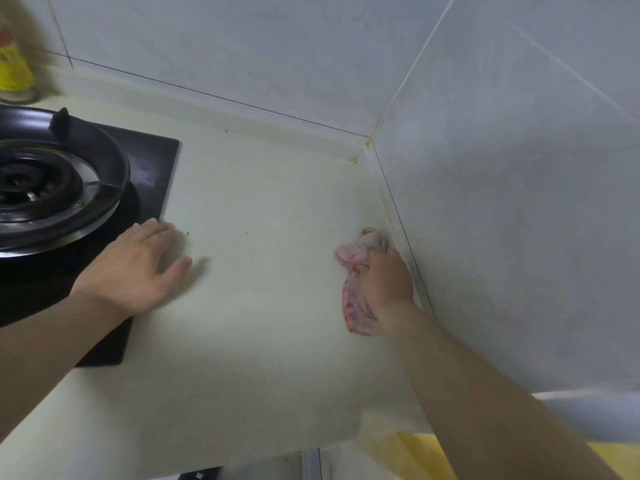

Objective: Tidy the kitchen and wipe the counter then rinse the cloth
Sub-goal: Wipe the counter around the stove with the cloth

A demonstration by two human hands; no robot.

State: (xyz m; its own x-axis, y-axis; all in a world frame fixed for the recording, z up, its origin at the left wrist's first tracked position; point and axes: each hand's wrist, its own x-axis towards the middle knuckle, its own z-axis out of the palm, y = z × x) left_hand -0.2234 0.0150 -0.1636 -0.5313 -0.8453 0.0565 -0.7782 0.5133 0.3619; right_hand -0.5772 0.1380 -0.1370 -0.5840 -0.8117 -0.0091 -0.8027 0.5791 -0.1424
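Right hand (384, 282) bunches pink cloth (353, 268) at counter's (263, 306) right edge against wall; unwiped surface lies leftward. Left hand (138, 268) flat, fingers spread, beside stove (69, 188).

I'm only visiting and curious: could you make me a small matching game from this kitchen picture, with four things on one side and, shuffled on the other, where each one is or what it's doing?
Things:
1. pink cloth
2. left hand
3. gas burner
4. yellow container

Places or states:
A. open, fingers straight, at the edge of the black stove
B. far back left on the counter
C. bunched in the grip of the right hand, close to the tiled wall
D. set in the black stove

Pairs: 1-C, 2-A, 3-D, 4-B
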